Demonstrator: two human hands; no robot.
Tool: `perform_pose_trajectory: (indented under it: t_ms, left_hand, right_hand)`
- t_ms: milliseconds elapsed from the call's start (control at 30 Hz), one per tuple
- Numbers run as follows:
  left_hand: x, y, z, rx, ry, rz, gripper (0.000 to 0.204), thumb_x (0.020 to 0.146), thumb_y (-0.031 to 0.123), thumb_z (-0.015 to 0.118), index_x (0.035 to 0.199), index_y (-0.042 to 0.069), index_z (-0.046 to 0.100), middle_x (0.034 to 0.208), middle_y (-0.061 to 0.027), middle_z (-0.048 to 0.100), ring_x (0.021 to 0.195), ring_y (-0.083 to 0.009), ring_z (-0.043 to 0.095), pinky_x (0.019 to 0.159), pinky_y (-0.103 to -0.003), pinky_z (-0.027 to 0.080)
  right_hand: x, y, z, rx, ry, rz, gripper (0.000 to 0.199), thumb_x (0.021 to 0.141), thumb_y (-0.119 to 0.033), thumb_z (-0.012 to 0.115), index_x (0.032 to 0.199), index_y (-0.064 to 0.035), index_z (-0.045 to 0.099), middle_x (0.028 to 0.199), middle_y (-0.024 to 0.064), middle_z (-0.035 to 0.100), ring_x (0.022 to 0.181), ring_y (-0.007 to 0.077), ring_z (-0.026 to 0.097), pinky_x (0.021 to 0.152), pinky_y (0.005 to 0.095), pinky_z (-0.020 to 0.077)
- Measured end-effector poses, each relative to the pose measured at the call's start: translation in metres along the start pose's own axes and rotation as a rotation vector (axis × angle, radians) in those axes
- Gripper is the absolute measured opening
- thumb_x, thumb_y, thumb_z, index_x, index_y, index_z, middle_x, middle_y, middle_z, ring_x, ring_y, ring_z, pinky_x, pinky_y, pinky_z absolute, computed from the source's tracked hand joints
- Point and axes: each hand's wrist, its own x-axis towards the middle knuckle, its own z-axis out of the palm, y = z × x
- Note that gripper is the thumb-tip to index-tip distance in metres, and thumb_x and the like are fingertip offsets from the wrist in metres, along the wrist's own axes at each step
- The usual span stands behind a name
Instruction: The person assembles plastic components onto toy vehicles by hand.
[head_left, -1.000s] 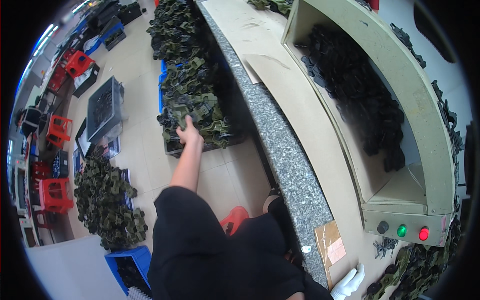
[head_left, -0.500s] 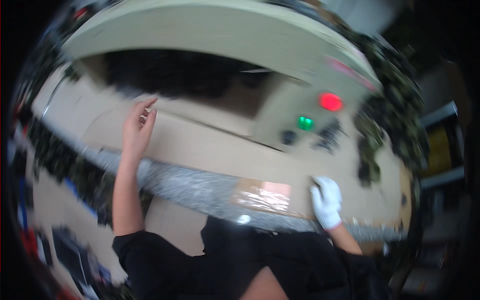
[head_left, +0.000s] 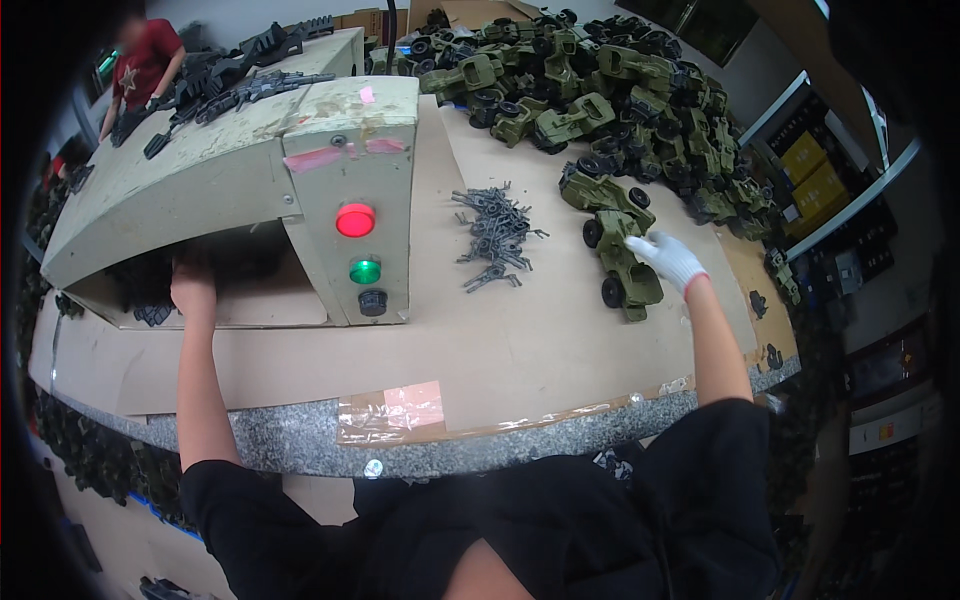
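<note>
Olive-green moulded plastic, boxy with black wheels already on, forms the toy truck (head_left: 625,265) on our beige-covered bench (head_left: 540,345), where the knit-gloved right hand (head_left: 670,259) touches its edge, though we cannot tell whether it pinches. Our bare left hand (head_left: 193,284) reaches into the chipped, cream-painted housing (head_left: 200,185), fingers hidden in shadow near loose dark parts (head_left: 152,315). We judge the work partway: spindly grey pieces (head_left: 495,235) lie unattached, and similar trucks (head_left: 640,110) heap beyond.
</note>
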Motion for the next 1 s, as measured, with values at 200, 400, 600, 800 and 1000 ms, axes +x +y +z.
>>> perform_pose_trajectory:
  t_ms: [200,400,600,800,1000]
  left_hand:
    - [-0.010,0.002,-0.043,-1.445,-0.154,-0.697,0.025,0.086,0.017,0.056,0.104,0.001,0.055,0.095,-0.0050,0.058,0.072,-0.0145,0.057,0.058,-0.025,0.047]
    - [-0.054,-0.008,-0.078,-1.312,-0.185,-0.694,0.033,0.085,0.018,0.059,0.112,0.000,0.051,0.096,-0.0082,0.056,0.082,-0.0164,0.058,0.068,-0.026,0.049]
    - [-0.071,0.065,-0.105,-1.418,-0.266,-0.520,0.039,0.085,0.010,0.057,0.119,0.006,0.040,0.081,-0.0081,0.055,0.067,-0.0155,0.058,0.059,-0.026,0.050]
    - [-0.126,0.136,-0.156,-1.732,-0.476,-0.775,0.028,0.086,0.006,0.054,0.112,0.001,0.046,0.075,-0.0064,0.056,0.062,-0.0129,0.057,0.052,-0.024,0.048]
    - [-0.148,0.211,-0.206,-1.779,-0.730,-0.703,0.023,0.084,0.003,0.055,0.105,-0.001,0.049,0.078,-0.0053,0.057,0.060,-0.0096,0.056,0.053,-0.022,0.047]
  right_hand:
    - [-0.004,0.002,0.021,0.600,-0.416,0.181,0.051,0.071,-0.031,0.064,0.108,0.0034,0.052,0.094,0.0104,0.059,0.082,0.0176,0.056,0.075,0.0304,0.0456]
    - [-0.112,-0.042,0.021,0.797,-0.487,-0.022,0.068,0.072,-0.032,0.066,0.121,0.0078,0.041,0.109,0.0173,0.056,0.098,0.0224,0.056,0.083,0.0305,0.0449]
    - [-0.166,-0.133,0.038,0.081,-0.754,-0.165,0.089,0.070,-0.054,0.059,0.136,-0.0055,0.026,0.121,0.0255,0.049,0.113,0.0360,0.048,0.094,0.0356,0.0382]
    - [-0.172,-0.145,0.048,-0.033,-0.732,-0.290,0.089,0.070,-0.057,0.059,0.132,-0.0003,0.030,0.115,0.0256,0.052,0.107,0.0373,0.052,0.090,0.0373,0.0414]
    - [-0.202,-0.185,0.013,0.118,0.092,-1.152,0.047,0.071,-0.033,0.068,0.105,-0.0042,0.054,0.071,0.0089,0.053,0.063,0.0254,0.055,0.057,0.0351,0.0438]
